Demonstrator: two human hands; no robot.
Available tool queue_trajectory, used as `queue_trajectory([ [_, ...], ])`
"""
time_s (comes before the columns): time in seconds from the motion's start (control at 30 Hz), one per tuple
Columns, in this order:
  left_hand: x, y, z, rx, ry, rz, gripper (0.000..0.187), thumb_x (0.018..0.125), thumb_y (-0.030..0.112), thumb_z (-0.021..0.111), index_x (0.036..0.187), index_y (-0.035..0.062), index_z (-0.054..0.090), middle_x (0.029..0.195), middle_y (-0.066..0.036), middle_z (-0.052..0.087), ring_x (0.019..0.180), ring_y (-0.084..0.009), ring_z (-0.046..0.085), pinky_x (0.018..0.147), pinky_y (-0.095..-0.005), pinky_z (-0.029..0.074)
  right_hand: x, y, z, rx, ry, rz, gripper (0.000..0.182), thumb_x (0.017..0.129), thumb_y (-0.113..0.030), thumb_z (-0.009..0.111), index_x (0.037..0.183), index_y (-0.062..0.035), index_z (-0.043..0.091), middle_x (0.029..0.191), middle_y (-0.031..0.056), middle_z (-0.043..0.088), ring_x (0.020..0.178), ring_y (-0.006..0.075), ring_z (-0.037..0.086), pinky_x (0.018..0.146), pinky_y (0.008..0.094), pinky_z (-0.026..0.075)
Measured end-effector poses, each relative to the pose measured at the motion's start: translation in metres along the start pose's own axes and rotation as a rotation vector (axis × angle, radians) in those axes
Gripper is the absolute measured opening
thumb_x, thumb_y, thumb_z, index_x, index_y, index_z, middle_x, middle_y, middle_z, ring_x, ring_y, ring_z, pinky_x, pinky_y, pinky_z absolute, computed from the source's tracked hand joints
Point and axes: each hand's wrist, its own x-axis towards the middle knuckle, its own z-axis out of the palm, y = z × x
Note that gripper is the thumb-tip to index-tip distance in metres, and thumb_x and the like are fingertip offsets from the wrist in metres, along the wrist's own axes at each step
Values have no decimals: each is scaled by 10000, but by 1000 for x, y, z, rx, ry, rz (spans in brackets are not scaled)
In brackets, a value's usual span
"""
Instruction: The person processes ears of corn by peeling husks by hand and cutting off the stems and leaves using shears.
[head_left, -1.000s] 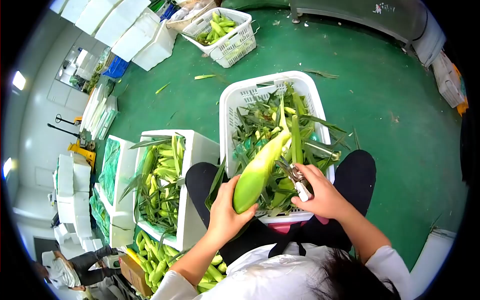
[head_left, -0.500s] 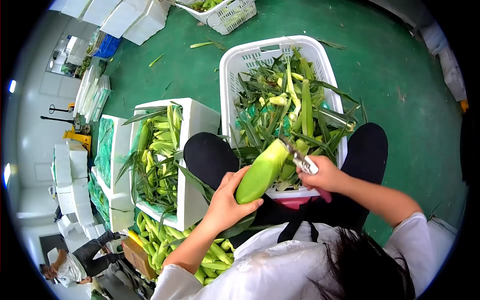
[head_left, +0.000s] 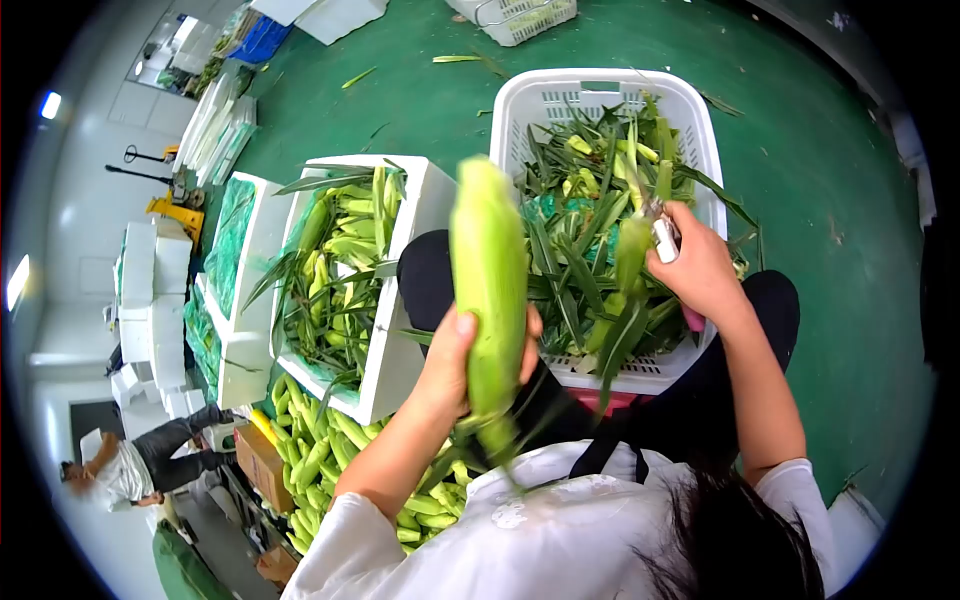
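An ear of corn (head_left: 487,290) in its green husk stands nearly upright in my left hand (head_left: 452,365), whose fingers wrap round its lower part. My right hand (head_left: 700,262) holds pruning shears (head_left: 663,232) with a white and metal body over the white basket (head_left: 507,110). A green piece of husk or stalk (head_left: 632,255) hangs by the blades, blurred; whether it touches them I cannot tell. Cut leaves and stalks (head_left: 575,240) fill the basket between my knees.
To the left, a white foam box (head_left: 425,200) holds corn in husks, with a corn pile (head_left: 310,460) below it. More foam boxes (head_left: 250,350), a yellow pallet jack (head_left: 180,212) and a person (head_left: 140,465) are farther left. Another white basket (head_left: 530,20) stands ahead.
My left hand has turned the corn upright and drawn it away from the shears. My right hand has moved forward over the basket, and a green piece now hangs by the blades. The view has shifted.
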Motion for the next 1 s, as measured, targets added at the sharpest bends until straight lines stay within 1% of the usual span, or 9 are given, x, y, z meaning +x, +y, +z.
queue_trajectory([
  [0.1, 22, 16, 16, 349, 199, 412, 918, 741, 372, 855, 1434, 49, 345, 1378, -185, 488, 1217, -282, 545, 1007, -416, 478, -10, -18, -11, -153, 26, -73, 368, 795, -114, 683, 1113, 2, 538, 930, 161, 668, 776, 286, 664, 708, 383, 533],
  [0.17, 39, 24, 17, 751, 109, 698, 895, 761, 224, 849, 1463, 100, 309, 1487, -189, 380, 1284, -306, 508, 1076, -437, 428, -35, -34, -18, 667, -168, 129, 326, 881, -163, 669, 1136, -10, 535, 986, 142, 685, 802, 241, 680, 700, 343, 553],
  [0.23, 40, 8, 32, 693, 23, 638, 799, 789, 119, 799, 1453, 162, 356, 1560, -190, 268, 1357, -331, 432, 1093, -446, 402, -53, -50, -22, 1136, -449, 341, 345, 945, -229, 644, 1186, -18, 515, 1079, 132, 664, 867, 183, 669, 708, 308, 566],
  [0.33, 40, -16, 46, 953, -179, 665, 527, 825, -59, 642, 1304, 149, 574, 1556, -253, 239, 1449, -444, 257, 1144, -484, 292, -74, -69, 9, 1544, -274, 507, 415, 955, -267, 643, 1259, -29, 492, 1204, 128, 605, 969, 158, 638, 817, 302, 549],
  [0.43, 14, -55, 40, 588, -6, 358, 531, 872, -89, 443, 1393, 1, 487, 1570, -231, 235, 1465, -382, 256, 1162, -472, 259, -83, -44, 26, 1255, -183, 489, 399, 917, -211, 689, 1230, -44, 508, 1122, 88, 634, 951, 192, 629, 839, 322, 515],
  [0.57, 3, -81, 50, 547, 194, 3, 677, 1028, 379, 434, 1531, -4, 192, 1526, -190, 313, 1422, -276, 314, 1185, -388, 199, -101, -45, 46, 457, -114, 288, 535, 778, -186, 788, 1201, -6, 514, 1006, 121, 633, 874, 215, 642, 772, 335, 518],
  [0.73, 10, -72, 20, -115, 295, -374, 696, 882, 323, 720, 1416, 89, 340, 1151, -114, 547, 1003, -237, 614, 769, -362, 584, -101, -31, 14, 728, -423, 298, 599, 782, -152, 787, 1294, -38, 498, 1090, 79, 626, 947, 151, 613, 843, 294, 498],
  [0.9, 13, -73, 14, 699, 237, 70, 765, 775, 205, 813, 1379, 40, 373, 1163, -133, 583, 1028, -244, 603, 919, -345, 482, -103, 1, 9, 561, -632, 288, 714, 815, -294, 790, 1367, -19, 430, 1161, 70, 543, 1105, 156, 501, 981, 309, 397],
  [1.0, 6, -50, 37, 1190, 227, 28, 723, 717, 213, 843, 1301, 6, 469, 1111, -134, 608, 1030, -216, 607, 913, -329, 481, -96, 3, 8, 644, -601, 272, 796, 802, -350, 802, 1395, 0, 402, 1194, 86, 535, 1136, 180, 487, 996, 327, 394],
])
